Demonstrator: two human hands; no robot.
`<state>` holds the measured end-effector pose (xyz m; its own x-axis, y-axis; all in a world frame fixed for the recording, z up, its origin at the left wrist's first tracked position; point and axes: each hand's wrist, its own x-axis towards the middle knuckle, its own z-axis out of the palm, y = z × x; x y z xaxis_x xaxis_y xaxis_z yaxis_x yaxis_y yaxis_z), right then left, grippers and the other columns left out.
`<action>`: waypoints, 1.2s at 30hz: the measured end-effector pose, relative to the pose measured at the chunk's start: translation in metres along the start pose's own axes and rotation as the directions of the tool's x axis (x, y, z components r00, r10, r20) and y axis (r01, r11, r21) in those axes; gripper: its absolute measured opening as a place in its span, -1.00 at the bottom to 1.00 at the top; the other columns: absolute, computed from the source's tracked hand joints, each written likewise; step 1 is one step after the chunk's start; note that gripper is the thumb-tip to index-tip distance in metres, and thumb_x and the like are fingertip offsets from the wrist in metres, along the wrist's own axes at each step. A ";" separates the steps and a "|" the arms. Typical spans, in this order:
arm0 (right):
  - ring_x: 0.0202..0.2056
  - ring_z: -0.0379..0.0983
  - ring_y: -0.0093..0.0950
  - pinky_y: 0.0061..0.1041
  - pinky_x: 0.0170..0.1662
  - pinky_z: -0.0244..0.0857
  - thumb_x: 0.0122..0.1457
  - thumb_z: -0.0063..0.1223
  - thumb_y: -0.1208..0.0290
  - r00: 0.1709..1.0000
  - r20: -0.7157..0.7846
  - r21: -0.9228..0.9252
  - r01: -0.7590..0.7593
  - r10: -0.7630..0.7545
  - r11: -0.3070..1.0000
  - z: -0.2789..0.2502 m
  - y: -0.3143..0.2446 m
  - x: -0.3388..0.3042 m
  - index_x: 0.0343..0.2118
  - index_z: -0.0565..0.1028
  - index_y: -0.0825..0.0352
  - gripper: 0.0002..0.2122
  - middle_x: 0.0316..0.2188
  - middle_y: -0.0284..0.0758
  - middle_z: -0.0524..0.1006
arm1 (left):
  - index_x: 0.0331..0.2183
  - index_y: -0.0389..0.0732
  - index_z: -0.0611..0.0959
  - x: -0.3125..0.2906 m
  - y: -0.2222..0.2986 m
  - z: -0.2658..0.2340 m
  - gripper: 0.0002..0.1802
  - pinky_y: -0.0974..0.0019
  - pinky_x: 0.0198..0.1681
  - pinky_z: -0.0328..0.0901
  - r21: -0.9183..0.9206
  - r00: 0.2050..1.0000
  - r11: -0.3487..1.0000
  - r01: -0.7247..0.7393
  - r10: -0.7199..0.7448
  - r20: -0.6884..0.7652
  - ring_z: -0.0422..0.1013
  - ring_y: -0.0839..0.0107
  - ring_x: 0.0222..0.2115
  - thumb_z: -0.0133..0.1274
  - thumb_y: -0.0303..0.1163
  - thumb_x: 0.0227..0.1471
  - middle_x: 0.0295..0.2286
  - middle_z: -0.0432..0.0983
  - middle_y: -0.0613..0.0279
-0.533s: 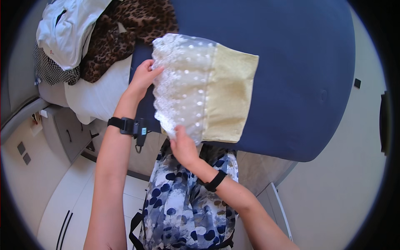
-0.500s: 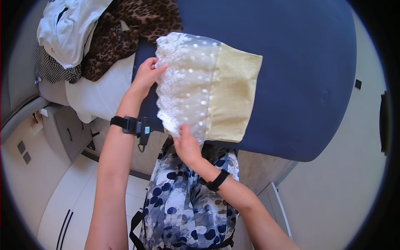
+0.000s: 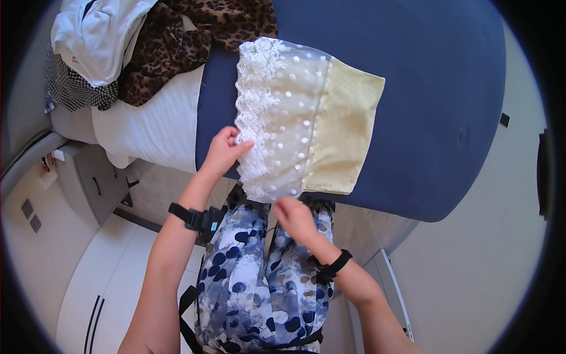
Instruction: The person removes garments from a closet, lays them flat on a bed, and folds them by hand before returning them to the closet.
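A pale yellow cloth piece with a wide band of sheer white lace [image 3: 348,124] lies spread on the dark blue bed surface, its scalloped lace edge toward the left. My left hand [image 3: 227,151] pinches that scalloped edge between thumb and fingers, a little below its middle. Curled at the near edge of the sheer band, my right hand [image 3: 296,219] has its thumb and fingertips together on the cloth's border. Whether the cloth is one layer or folded, I cannot tell.
To the far left are a leopard-print garment [image 3: 165,53], a white garment [image 3: 97,44] and a black-and-white checked cloth [image 3: 73,85]. White bedding [image 3: 156,121] lies beside the blue surface. A grey bedside cabinet [image 3: 97,177] stands at left.
My left hand has slid down along the lace edge toward me. My right hand has shifted right and nearer, to the cloth's near border. In view, the cloth sits slightly farther right.
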<state>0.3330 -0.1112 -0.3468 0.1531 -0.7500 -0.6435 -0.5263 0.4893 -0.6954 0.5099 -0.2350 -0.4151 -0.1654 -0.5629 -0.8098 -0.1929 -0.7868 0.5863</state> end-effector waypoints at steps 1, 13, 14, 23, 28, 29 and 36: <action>-0.48 0.34 -0.23 -0.40 -0.42 0.24 -0.12 -0.08 0.47 0.987 -0.120 0.057 -0.099 0.105 0.993 -0.004 0.012 -0.002 -0.51 0.38 0.35 -0.91 -0.55 -0.17 0.39 | -0.40 -0.30 0.38 -0.011 -0.002 0.007 -0.71 0.55 -0.46 0.21 -0.077 0.999 0.996 0.041 -0.041 0.010 0.30 0.62 -0.52 0.09 -0.48 -0.26 -0.53 0.40 0.31; -0.39 0.25 -0.29 -0.44 -0.36 0.18 -0.24 -0.06 0.66 0.835 -0.530 -0.403 -0.097 -0.147 0.910 -0.073 0.079 -0.015 -0.44 0.35 0.34 -0.78 -0.42 -0.21 0.28 | -0.24 -0.32 0.37 -0.039 -0.034 0.023 -0.51 0.43 -0.21 0.20 -0.028 0.998 0.998 0.059 -0.058 0.035 0.31 0.50 -0.31 0.11 -0.56 -0.34 -0.32 0.38 0.22; -0.40 0.24 -0.30 -0.44 -0.34 0.16 -0.27 -0.06 0.69 0.863 -0.474 -0.425 -0.047 -0.178 0.904 -0.075 0.080 -0.014 -0.42 0.35 0.35 -0.75 -0.41 -0.21 0.27 | -0.23 -0.32 0.37 -0.038 -0.035 0.022 -0.50 0.42 -0.21 0.20 -0.010 0.998 0.998 0.055 -0.055 0.033 0.31 0.50 -0.31 0.11 -0.56 -0.35 -0.32 0.38 0.22; -0.45 0.29 -0.29 -0.42 -0.38 0.18 -0.27 -0.11 0.71 0.805 -0.543 -0.419 -0.014 -0.238 0.908 -0.089 0.093 -0.024 -0.56 0.31 0.35 -0.85 -0.55 -0.24 0.35 | -0.35 -0.33 0.46 -0.040 -0.033 0.017 -0.66 0.45 -0.34 0.23 0.204 0.994 0.973 0.109 -0.106 -0.030 0.33 0.52 -0.43 0.09 -0.50 -0.31 -0.43 0.43 0.22; -0.44 0.30 -0.36 -0.48 -0.38 0.19 -0.22 -0.11 0.70 0.830 -0.552 -0.308 -0.114 -0.080 0.944 -0.088 0.101 -0.026 -0.48 0.30 0.36 -0.82 -0.52 -0.27 0.35 | -0.36 -0.33 0.46 -0.041 -0.038 0.026 -0.67 0.46 -0.37 0.24 0.215 0.995 0.975 0.056 -0.037 -0.094 0.34 0.53 -0.46 0.09 -0.49 -0.31 -0.45 0.43 0.21; -0.44 0.30 -0.36 -0.48 -0.38 0.19 -0.22 -0.11 0.70 0.830 -0.553 -0.304 -0.115 -0.077 0.946 -0.085 0.100 -0.027 -0.48 0.30 0.36 -0.82 -0.52 -0.27 0.35 | -0.37 -0.33 0.45 -0.043 -0.041 0.024 -0.66 0.46 -0.36 0.24 0.234 0.995 0.971 0.054 -0.034 -0.089 0.34 0.53 -0.46 0.10 -0.49 -0.33 -0.47 0.43 0.22; -0.46 0.27 -0.61 -0.63 -0.38 0.19 -0.10 -0.04 0.52 0.679 -0.606 0.377 -0.213 0.414 0.901 -0.088 0.100 -0.012 -0.28 0.22 0.40 -0.71 -0.50 -0.36 0.35 | -0.33 -0.33 0.34 -0.045 -0.042 0.018 -0.55 0.48 -0.37 0.23 0.378 0.981 0.926 -0.019 0.090 -0.171 0.32 0.52 -0.43 0.14 -0.48 -0.36 -0.44 0.38 0.23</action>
<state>0.2056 -0.0925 -0.3803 -0.6205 -0.5765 -0.5316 -0.1914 0.7687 -0.6103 0.5077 -0.1716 -0.4027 -0.0145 -0.6664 -0.7455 -0.5408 -0.6218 0.5664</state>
